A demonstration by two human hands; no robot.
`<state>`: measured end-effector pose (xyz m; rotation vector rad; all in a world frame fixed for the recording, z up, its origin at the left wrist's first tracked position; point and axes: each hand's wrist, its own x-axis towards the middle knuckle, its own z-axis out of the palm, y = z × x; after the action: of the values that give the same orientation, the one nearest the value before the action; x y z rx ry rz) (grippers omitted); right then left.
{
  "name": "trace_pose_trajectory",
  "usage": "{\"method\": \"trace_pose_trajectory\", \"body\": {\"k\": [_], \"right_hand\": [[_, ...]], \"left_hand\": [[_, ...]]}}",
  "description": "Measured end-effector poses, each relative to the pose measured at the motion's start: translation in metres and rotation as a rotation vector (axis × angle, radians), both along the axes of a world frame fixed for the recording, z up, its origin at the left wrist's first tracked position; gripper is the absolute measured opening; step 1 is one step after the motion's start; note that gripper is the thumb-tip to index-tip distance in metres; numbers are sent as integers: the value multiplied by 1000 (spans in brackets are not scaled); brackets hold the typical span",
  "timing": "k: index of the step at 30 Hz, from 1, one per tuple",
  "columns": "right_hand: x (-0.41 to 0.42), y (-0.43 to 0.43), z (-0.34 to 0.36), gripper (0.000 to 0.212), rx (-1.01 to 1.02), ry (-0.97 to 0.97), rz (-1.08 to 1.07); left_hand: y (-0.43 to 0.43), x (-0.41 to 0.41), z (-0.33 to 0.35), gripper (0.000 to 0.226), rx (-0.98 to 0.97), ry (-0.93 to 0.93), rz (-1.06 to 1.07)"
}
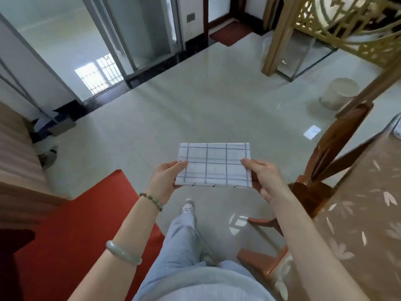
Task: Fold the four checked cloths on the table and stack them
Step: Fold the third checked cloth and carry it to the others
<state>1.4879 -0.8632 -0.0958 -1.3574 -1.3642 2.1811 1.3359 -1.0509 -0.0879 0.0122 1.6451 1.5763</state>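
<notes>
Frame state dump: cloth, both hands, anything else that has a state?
checked cloth: folded into a flat rectangle, held level in the air above the floor, not on the table.
left hand: pinches the cloth's left edge.
right hand: pinches the cloth's right edge.
table: at the right, under a leaf-patterned cover.
wooden chair: upright beside the table.
waste bin: upright on the floor.

The cloth [213,168] hides most fingers of the left hand [161,183] and right hand [267,179]; the table [368,181] is cropped.
</notes>
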Motion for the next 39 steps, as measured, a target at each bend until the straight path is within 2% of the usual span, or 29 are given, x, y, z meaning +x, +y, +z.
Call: {"method": "trace_pose_trajectory", "body": {"k": [6,14,24,31,35,39], "right_hand": [[-41,67,-12,11,0,-22,-241],[-89,138,8,11,16,0,-578],[-101,246,13,16,45,-41,-761],[-93,363,11,28,69,-75,-849],[-83,426,17,18,65,-62,-895],[-72,471,20,16,58,-53,-936]], "left_hand": [[111,-79,-3,15,-27,30,-261],[250,-161,4,15,-23,56,-555],[412,-183,-1,17,0,54,-779],[553,-176,-4,16,0,46,-865],[628,-164,2,16,8,39,-887],[689,-154,4,14,12,40,-939]]}}
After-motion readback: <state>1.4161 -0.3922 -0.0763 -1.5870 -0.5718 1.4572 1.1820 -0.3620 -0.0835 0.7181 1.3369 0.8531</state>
